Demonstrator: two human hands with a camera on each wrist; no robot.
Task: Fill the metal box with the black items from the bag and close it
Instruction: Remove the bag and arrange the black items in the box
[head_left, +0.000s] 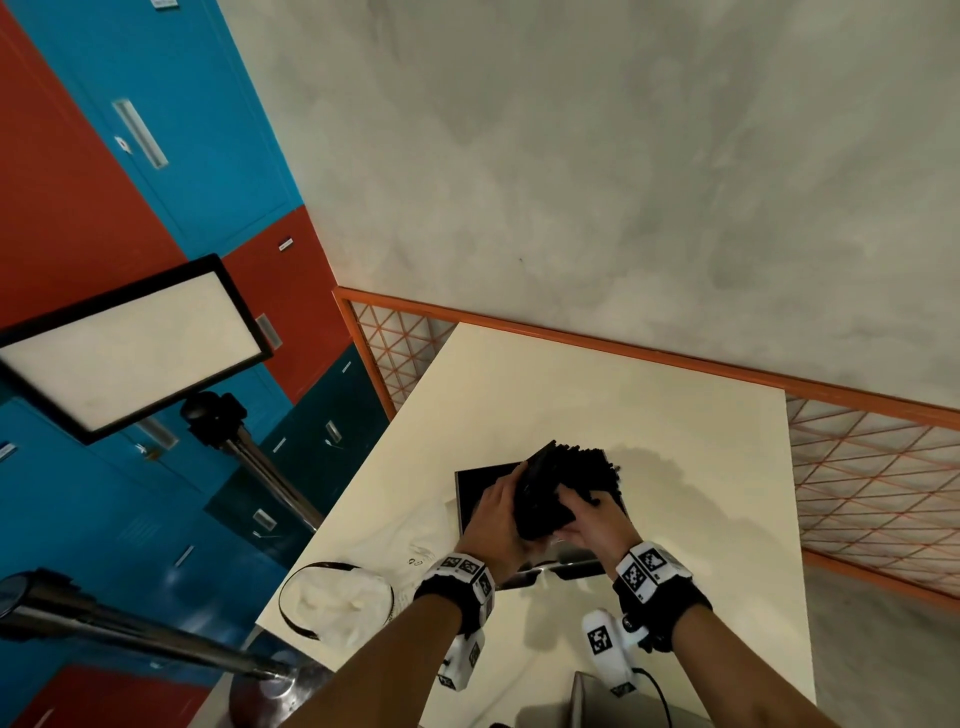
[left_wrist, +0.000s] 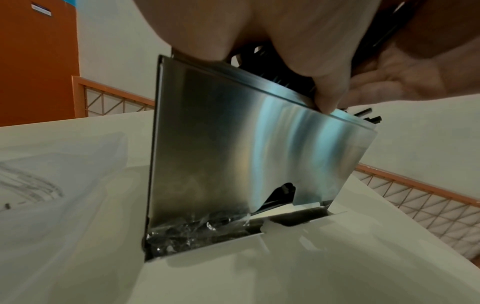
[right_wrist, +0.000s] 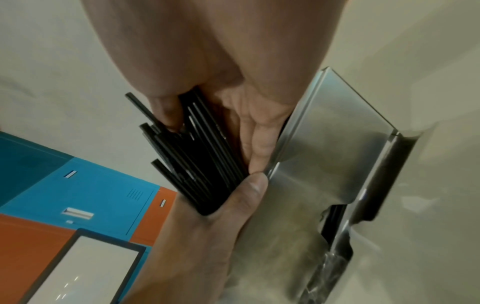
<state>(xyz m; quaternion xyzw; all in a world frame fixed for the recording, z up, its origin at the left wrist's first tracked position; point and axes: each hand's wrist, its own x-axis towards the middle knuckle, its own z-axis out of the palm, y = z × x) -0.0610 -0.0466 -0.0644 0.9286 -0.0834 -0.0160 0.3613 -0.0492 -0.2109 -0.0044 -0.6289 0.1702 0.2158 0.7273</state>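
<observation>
The pale surface (head_left: 597, 395) carries everything: the metal box (left_wrist: 233, 144) stands upright on it near the person, and a limp white bag (head_left: 343, 597) lies to its left by the near edge. A flat metal piece (head_left: 561, 569) rests just in front of the box; it may be the lid, though I cannot be sure.

Both hands work at the box's open top. The left hand (head_left: 493, 512) curls round one side of a thick stack of black items (right_wrist: 197, 154), its thumb against the box wall. The right hand (head_left: 597, 519) has its fingers (right_wrist: 166, 111) curled over the stack from the other side, so the bundle is pinched between the two. The stack tilts, its lower end inside the box and much of it standing above the rim; a few strips stick out unevenly.

This looks like the filling step, partway done. The next move probably calls for squaring the loose strips and easing the bundle straight down until it seats, with the box kept from tipping. Only then can it be closed.
</observation>
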